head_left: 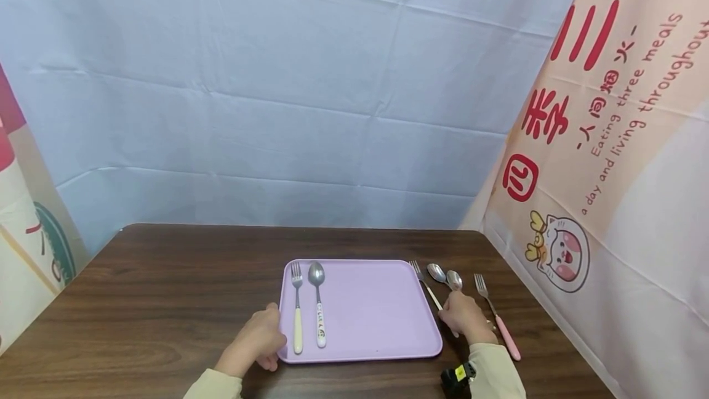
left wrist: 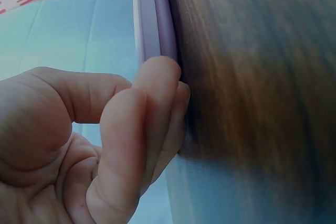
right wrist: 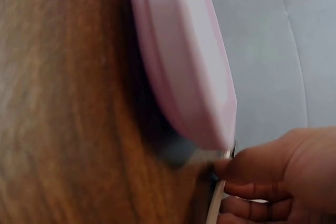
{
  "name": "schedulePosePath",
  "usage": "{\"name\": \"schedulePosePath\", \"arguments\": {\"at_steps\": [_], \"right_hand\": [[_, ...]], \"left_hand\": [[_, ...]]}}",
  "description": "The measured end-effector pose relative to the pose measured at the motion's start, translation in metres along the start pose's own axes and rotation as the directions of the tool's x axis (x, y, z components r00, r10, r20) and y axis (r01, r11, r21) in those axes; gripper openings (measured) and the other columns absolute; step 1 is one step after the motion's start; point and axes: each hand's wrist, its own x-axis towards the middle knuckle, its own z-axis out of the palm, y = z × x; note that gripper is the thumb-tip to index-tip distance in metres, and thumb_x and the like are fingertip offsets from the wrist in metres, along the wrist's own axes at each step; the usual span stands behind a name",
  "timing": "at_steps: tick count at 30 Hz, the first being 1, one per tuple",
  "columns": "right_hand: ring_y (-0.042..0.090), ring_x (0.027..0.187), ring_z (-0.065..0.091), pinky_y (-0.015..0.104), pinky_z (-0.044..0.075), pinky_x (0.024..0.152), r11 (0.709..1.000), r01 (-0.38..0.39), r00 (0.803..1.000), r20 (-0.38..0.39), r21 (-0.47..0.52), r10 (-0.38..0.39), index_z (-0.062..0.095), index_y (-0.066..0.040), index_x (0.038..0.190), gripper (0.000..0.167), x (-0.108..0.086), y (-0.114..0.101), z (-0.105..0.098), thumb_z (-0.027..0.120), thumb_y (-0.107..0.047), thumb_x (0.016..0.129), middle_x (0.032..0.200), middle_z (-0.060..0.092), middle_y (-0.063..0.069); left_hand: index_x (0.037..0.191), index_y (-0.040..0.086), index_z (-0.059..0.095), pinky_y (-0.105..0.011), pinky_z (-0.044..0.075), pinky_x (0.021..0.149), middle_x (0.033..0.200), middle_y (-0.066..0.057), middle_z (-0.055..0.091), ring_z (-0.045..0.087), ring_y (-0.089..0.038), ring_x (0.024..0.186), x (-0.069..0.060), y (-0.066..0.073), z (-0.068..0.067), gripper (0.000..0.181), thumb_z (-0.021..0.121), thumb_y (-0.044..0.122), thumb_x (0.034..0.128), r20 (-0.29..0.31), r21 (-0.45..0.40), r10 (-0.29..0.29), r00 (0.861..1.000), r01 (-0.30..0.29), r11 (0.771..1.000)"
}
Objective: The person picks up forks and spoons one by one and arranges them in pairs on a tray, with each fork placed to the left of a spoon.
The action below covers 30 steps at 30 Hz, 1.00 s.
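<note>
A lilac tray (head_left: 382, 310) lies on the table. On its left side lie a fork with a pale yellow handle (head_left: 298, 325) and a spoon with a patterned white handle (head_left: 320, 319). My left hand (head_left: 257, 336) holds the tray's left rim, its fingers bent at the edge in the left wrist view. By the tray's right edge, my right hand (head_left: 464, 314) pinches a cream-handled fork (head_left: 432, 295). In the right wrist view the thumb meets the thin cream handle (right wrist: 214, 205). Two spoons (head_left: 437, 273) lie partly hidden by this hand.
A pink-handled fork (head_left: 506, 334) lies right of my right hand on the dark wood table (head_left: 183, 300). A pale blue cloth (head_left: 288, 91) hangs behind the table. Printed cloth (head_left: 626, 214) closes off the right side.
</note>
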Motion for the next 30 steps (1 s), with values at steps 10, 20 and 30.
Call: {"name": "schedulePosePath", "arguments": {"at_steps": [10, 20, 30], "right_hand": [[0.021, 0.049, 0.052, 0.039, 0.045, 0.048, 0.999, -0.042, 0.999, 0.022, -0.013, 0.042, 0.051, -0.005, 0.064, 0.016, -0.0036, -0.0026, -0.0016, 0.061, -0.010, 0.074, 0.051, 0.051, 0.003], [0.015, 0.042, 0.052, 0.027, 0.049, 0.039, 0.990, -0.074, 0.997, 0.026, 0.119, 0.072, 0.053, -0.006, 0.057, 0.018, -0.0047, 0.0007, -0.0006, 0.061, -0.007, 0.073, 0.051, 0.050, 0.002], [0.019, 0.050, 0.050, 0.035, 0.040, 0.045, 0.981, -0.165, 0.986, 0.020, 0.102, 0.164, 0.053, -0.009, 0.056, 0.023, -0.0056, 0.0017, -0.0019, 0.067, -0.014, 0.073, 0.052, 0.050, 0.002]], "left_hand": [[0.112, -0.022, 0.035, -0.028, 0.049, 0.030, 0.047, -0.013, 0.051, 0.052, -0.017, 0.031, -0.0003, -0.0009, 0.0015, 0.044, 0.050, -0.011, 0.0716, 0.002, -0.007, -0.003, 1.000, 0.003, 1.000], [0.109, -0.021, 0.036, -0.028, 0.049, 0.030, 0.046, -0.014, 0.050, 0.052, -0.017, 0.031, 0.0010, -0.0010, 0.0010, 0.042, 0.049, -0.012, 0.0700, -0.005, -0.010, 0.004, 1.000, -0.004, 1.000], [0.106, -0.021, 0.037, -0.028, 0.048, 0.029, 0.044, -0.012, 0.050, 0.051, -0.016, 0.030, 0.0003, -0.0002, 0.0010, 0.039, 0.049, -0.012, 0.0705, -0.009, -0.008, 0.016, 1.000, -0.016, 1.000]]}}
